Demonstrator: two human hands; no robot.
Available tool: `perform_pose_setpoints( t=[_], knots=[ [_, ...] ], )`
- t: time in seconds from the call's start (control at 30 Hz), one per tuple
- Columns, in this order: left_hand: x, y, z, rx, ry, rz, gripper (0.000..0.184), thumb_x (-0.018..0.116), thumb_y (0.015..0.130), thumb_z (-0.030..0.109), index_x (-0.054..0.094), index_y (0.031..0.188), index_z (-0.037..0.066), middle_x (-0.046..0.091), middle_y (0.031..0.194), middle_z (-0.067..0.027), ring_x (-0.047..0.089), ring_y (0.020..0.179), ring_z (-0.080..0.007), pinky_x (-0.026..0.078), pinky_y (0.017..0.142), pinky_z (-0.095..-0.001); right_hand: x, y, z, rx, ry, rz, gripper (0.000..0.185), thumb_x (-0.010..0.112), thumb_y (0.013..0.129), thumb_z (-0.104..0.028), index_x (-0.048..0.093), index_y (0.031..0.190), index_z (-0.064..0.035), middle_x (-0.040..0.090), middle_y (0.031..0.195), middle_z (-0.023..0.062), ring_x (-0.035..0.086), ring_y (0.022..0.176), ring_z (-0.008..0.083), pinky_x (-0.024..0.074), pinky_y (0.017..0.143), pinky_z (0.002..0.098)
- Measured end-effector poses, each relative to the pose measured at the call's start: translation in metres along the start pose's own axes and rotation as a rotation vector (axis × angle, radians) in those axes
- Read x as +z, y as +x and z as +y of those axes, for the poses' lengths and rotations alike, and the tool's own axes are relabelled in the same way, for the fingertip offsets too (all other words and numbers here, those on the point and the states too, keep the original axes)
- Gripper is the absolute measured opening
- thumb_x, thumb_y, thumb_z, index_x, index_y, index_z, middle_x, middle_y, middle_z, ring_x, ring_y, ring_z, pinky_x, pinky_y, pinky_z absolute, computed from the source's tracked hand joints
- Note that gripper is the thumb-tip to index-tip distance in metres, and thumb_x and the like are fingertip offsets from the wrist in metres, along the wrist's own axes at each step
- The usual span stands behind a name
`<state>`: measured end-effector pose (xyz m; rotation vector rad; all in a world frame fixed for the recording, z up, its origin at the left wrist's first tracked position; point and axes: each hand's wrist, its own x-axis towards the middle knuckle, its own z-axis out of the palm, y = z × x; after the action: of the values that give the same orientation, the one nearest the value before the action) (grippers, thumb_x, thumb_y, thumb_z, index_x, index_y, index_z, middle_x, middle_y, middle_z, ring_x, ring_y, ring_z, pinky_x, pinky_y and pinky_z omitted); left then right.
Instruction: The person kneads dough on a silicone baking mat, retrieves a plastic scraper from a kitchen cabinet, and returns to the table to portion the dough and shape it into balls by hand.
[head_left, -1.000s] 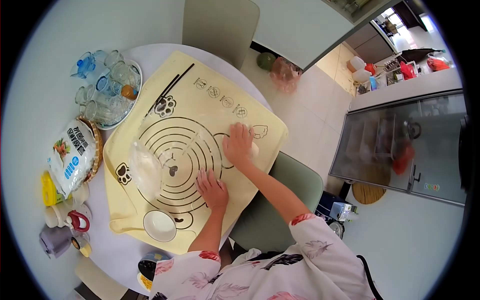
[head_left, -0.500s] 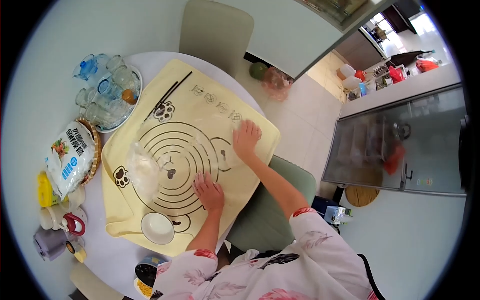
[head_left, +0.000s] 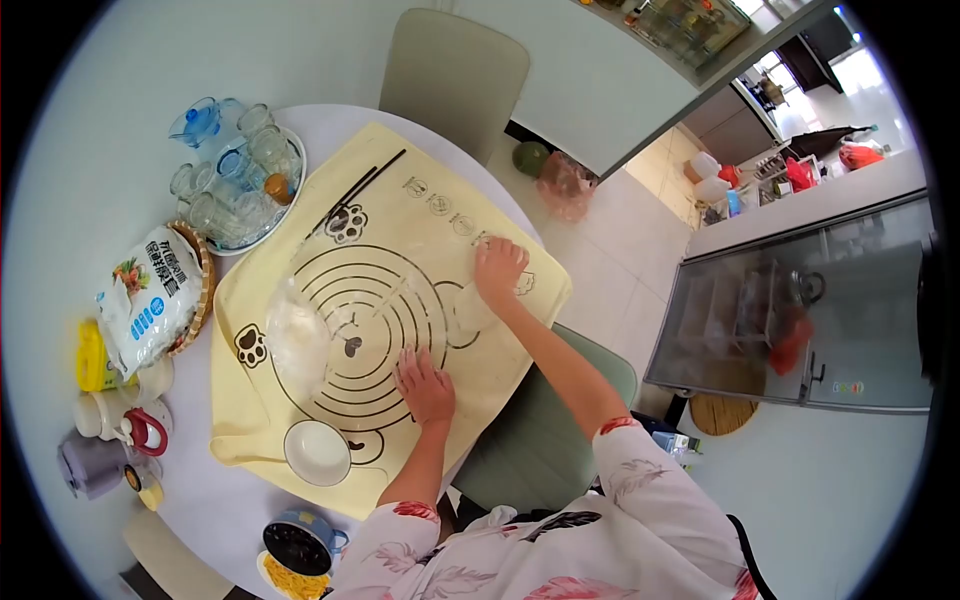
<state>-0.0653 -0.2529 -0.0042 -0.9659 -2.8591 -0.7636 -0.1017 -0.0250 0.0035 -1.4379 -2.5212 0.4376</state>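
My left hand (head_left: 425, 388) lies with its fingers spread on the lower right of the ringed print on the yellow mat (head_left: 240, 400). My right hand (head_left: 500, 268) is at the mat's right side, its fingers curled and close together; what is under them is hidden. A clear plastic bag with white contents (head_left: 298, 340) rests on the left part of the rings. Below it stands a white bowl (head_left: 318, 453). Two black chopsticks (head_left: 360, 188) lie near the mat's upper corner.
At the left are a tray of glassware (head_left: 297, 165), a basket (head_left: 207, 290) with a printed white packet (head_left: 150, 300), a yellow bottle (head_left: 92, 355) and jars. A blue cup (head_left: 300, 542) and a plate of yellow food (head_left: 290, 578) are near the bottom. A chair (head_left: 560, 430) stands by the mat.
My right hand has moved up the mat from the right-hand ear print, and its fingers are more curled. The pale lump beside it one second ago no longer shows. My left hand has stayed put.
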Motion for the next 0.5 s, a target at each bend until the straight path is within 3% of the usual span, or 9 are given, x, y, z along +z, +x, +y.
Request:
perform_pose_setpoints(
  t=[0.03,0.1,0.2,0.43,0.5],
  knots=[
    [0.000,-0.001,0.000,0.005,-0.003,-0.009,0.042,0.047,0.079,0.011,0.044,0.121,0.005,0.038,0.131,-0.0132,0.031,0.126,-0.0298,0.021,0.105,-0.0479,-0.003,-0.004,-0.003,0.010,-0.004,-0.001,0.045,0.048,0.084,-0.031,0.044,0.118,-0.0017,0.045,0.116,0.0153,0.040,0.109,0.0323,0.0211,0.099,0.0520],
    [0.000,-0.001,-0.001,0.018,0.000,0.022,0.043,0.047,0.078,0.011,0.044,0.121,0.006,0.038,0.131,-0.0134,0.031,0.126,-0.0298,0.021,0.105,-0.0482,0.002,-0.013,-0.011,-0.339,-0.153,0.303,0.048,0.047,0.085,-0.031,0.041,0.123,-0.0021,0.042,0.122,0.0168,0.037,0.115,0.0329,0.0200,0.100,0.0528],
    [0.004,-0.001,-0.003,0.003,0.048,-0.010,0.044,0.048,0.078,0.014,0.045,0.121,0.005,0.038,0.131,-0.0137,0.031,0.126,-0.0294,0.023,0.105,-0.0485,0.015,-0.019,-0.019,-0.463,-0.131,0.296,0.049,0.047,0.085,-0.030,0.039,0.124,-0.0024,0.041,0.124,0.0174,0.036,0.118,0.0328,0.0202,0.100,0.0529],
    [0.003,0.001,-0.001,-0.001,0.035,-0.003,0.045,0.048,0.077,0.013,0.045,0.121,0.005,0.038,0.131,-0.0142,0.031,0.126,-0.0298,0.022,0.105,-0.0488,0.018,0.005,-0.022,-0.528,0.061,0.206,0.039,0.049,0.081,-0.021,0.045,0.116,-0.0021,0.046,0.118,0.0169,0.041,0.113,0.0309,0.0249,0.097,0.0521],
    [0.002,-0.002,-0.004,0.007,0.010,-0.018,0.046,0.047,0.077,0.013,0.044,0.122,0.005,0.038,0.131,-0.0142,0.031,0.126,-0.0300,0.022,0.105,-0.0490,0.023,0.014,-0.013,-0.270,0.294,-0.082,0.032,0.051,0.079,-0.013,0.050,0.110,-0.0038,0.048,0.116,0.0142,0.043,0.111,0.0284,0.0280,0.094,0.0504]
  ],
)
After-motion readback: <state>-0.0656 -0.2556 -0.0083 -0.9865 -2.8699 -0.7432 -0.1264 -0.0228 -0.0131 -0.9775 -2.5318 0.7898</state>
